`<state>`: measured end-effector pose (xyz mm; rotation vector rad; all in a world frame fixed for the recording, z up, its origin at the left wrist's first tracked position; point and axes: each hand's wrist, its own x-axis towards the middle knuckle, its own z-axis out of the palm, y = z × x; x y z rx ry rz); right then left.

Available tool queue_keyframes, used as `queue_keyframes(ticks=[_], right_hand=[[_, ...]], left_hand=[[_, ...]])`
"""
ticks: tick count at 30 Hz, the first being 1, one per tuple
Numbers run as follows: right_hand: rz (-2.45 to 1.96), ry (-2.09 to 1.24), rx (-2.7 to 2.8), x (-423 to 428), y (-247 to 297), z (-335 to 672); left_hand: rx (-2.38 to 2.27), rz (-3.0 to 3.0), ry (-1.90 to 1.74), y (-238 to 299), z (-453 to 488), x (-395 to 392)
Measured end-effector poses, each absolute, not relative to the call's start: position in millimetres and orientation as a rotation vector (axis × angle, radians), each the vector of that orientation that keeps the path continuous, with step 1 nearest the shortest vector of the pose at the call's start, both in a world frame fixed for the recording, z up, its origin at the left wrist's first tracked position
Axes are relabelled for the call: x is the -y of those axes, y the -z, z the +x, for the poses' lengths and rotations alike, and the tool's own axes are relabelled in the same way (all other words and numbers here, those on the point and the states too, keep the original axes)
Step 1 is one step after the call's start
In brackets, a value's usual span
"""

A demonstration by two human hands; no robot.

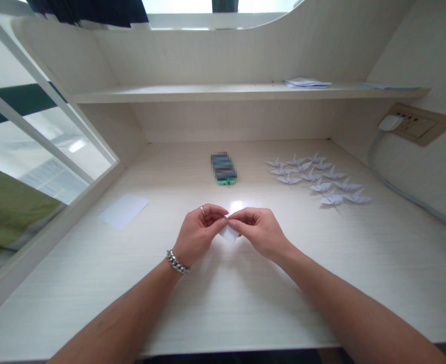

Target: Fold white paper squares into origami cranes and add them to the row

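A small folded piece of white paper (229, 234) is pinched between both hands above the middle of the desk. My left hand (199, 228), with a ring and a chain bracelet, closes thumb and fingers on its left side. From the right, my right hand (260, 230) grips the paper's upper edge between thumb and forefinger. The fingertips of both hands nearly meet and cover the paper's top. Several folded white paper cranes (322, 186) stand in rows at the back right of the desk. A flat white sheet (124, 210) lies on the left.
Behind my hands lies a phone-like object (226, 180) with a green edge, its face blurred out. A shelf (192, 95) runs along the back, with a stack of paper (307, 82) on it. On the right, a cable (401, 192) hangs from a plug (390, 122) in the wall socket.
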<state>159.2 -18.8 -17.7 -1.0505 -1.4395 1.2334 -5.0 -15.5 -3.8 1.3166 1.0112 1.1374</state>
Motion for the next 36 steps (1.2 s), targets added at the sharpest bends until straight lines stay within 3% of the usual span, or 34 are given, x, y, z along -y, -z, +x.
queue_keyframes(ticks=[6,12,21,36], right_hand=[[-1.112,-1.433,1.318,16,13,162],[-1.111,-1.374,1.392,14,17,164],[-1.089,-1.603,1.163,14,5,172],[-1.230,-1.061,1.701,19,11,166]], left_hand=[[-1.101,1.287,-1.235,3,-7,15],[-1.157,1.374,-1.008,2,-6,15],[-1.213,1.473,-0.944,-2,-8,14],[-1.202,1.410,-0.918,0,-4,16]])
